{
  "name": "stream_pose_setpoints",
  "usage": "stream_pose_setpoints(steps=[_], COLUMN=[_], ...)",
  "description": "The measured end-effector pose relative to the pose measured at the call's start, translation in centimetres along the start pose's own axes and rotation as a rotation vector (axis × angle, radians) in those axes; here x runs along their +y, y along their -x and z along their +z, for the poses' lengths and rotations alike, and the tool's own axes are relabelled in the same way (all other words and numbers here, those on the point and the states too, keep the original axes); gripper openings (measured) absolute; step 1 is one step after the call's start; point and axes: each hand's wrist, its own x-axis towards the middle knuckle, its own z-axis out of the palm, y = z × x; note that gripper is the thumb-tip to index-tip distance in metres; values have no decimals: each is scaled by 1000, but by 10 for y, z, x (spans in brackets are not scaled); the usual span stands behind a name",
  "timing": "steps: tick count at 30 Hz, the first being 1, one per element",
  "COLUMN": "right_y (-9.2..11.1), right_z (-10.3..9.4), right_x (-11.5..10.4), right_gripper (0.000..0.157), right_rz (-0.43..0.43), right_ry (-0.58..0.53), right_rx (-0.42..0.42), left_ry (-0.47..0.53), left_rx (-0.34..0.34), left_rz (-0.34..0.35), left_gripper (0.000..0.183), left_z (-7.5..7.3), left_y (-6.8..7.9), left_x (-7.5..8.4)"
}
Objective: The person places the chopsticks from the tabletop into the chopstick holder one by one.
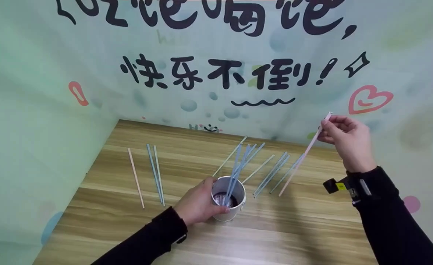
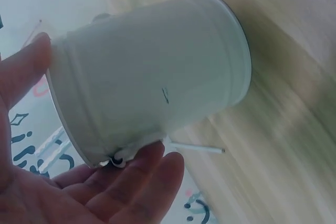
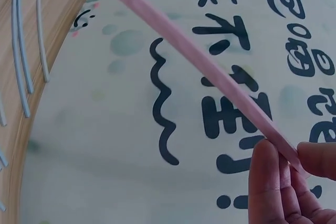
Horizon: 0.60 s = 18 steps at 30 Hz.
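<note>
My left hand [image 1: 198, 202] holds a small white bucket [image 1: 231, 215] at its side. In the left wrist view the bucket [image 2: 142, 72] lies between thumb and fingers, with fingertips at a small handle lug. Several blue straws [image 1: 237, 169] stand in it, leaning to the upper right. Out to the right, above the table's back edge, my right hand [image 1: 350, 143] pinches a pink straw [image 1: 306, 151] near its top end. The straw slants down to the left over the table. In the right wrist view thumb and fingertips grip the pink straw [image 3: 199, 61] at one end.
A pink straw [image 1: 136, 178], a blue straw [image 1: 154, 173] and a pale straw [image 1: 159, 175] lie left on the wooden table [image 1: 106, 221]. More blue straws [image 1: 271, 175] and pale green straws [image 1: 258, 168] lie behind and right. A printed cloth [image 1: 164, 110] hangs behind.
</note>
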Motion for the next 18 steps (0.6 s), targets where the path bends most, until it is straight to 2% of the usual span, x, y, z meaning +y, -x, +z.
stream_pose_setpoints(steps=[7,18], right_y=[6,13], right_z=[11,38], right_x=[-5,-6], right_gripper=[35,35], right_rz=[-21,-44], right_ry=[-61,-91], right_rx=[-5,-45], left_ry=[15,51], left_rx=[-2,-29], left_rz=[-35,-1], left_gripper=[88,86], left_z=[-1,-7], left_y=[-1,-3], left_x=[6,5])
